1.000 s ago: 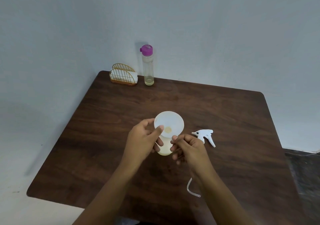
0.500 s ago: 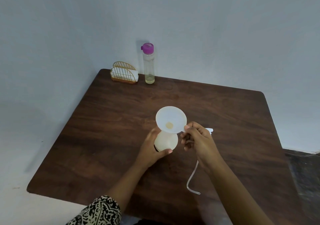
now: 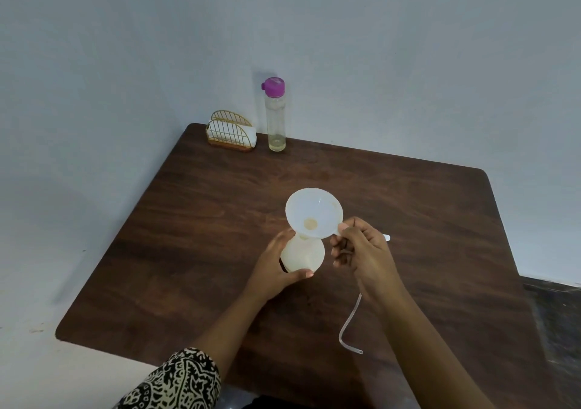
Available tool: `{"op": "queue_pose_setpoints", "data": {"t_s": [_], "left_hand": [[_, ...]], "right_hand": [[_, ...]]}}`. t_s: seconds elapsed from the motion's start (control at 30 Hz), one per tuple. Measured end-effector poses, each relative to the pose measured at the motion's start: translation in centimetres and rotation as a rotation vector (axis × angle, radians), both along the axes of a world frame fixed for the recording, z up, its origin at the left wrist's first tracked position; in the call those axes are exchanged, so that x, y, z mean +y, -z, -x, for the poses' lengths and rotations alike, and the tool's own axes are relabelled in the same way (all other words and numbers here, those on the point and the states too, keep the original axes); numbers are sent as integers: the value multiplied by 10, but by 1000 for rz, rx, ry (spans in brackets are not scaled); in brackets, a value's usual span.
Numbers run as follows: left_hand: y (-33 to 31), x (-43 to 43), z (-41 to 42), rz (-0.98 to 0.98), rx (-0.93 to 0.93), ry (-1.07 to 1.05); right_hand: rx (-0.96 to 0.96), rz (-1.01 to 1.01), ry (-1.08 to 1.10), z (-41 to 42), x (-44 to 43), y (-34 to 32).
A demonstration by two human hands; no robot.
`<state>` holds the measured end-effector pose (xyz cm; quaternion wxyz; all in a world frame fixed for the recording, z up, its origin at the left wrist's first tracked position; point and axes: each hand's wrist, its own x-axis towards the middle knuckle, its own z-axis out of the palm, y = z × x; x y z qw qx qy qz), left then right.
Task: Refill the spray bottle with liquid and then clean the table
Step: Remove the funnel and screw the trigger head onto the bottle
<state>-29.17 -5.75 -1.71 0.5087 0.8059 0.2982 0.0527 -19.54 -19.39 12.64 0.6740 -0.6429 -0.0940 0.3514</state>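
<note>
on the brown table (image 3: 188, 251), a wire napkin holder (image 3: 231, 135) and a purple-capped clear bottle (image 3: 276, 119) stand at the far edge. mid-table, the left hand (image 3: 275, 270) wraps around the white spray bottle (image 3: 303, 253). 1 funnel (image 3: 314, 212) sits in its neck, its tab pinched by the right hand (image 3: 364, 254). a clear tube (image 3: 349, 327) curls beside the right forearm.

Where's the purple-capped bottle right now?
In the head view, the purple-capped bottle stands upright at the far edge of the table, left of centre, just right of the gold wire napkin holder.
</note>
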Motion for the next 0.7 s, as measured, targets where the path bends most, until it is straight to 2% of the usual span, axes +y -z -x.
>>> {"op": "queue_pose_setpoints", "data": {"t_s": [0.3, 0.37, 0.43, 0.5, 0.6, 0.7], "left_hand": [[-13, 6, 4, 42, 47, 67], [-34, 12, 7, 95, -43, -70], [-66, 16, 5, 195, -256, -259], [-105, 18, -4, 233, -362, -312], [-147, 18, -22, 199, -332, -229], [-162, 19, -35, 144, -277, -222]], "right_hand": [[-31, -49, -10, -11, -5, -10], [-45, -45, -7, -16, -5, -11], [-45, -44, -12, -20, -3, -10], [-44, -50, -18, -22, 1, -8], [-33, -60, -15, -26, 8, -7], [-15, -91, -11, -29, 15, -6]]}}
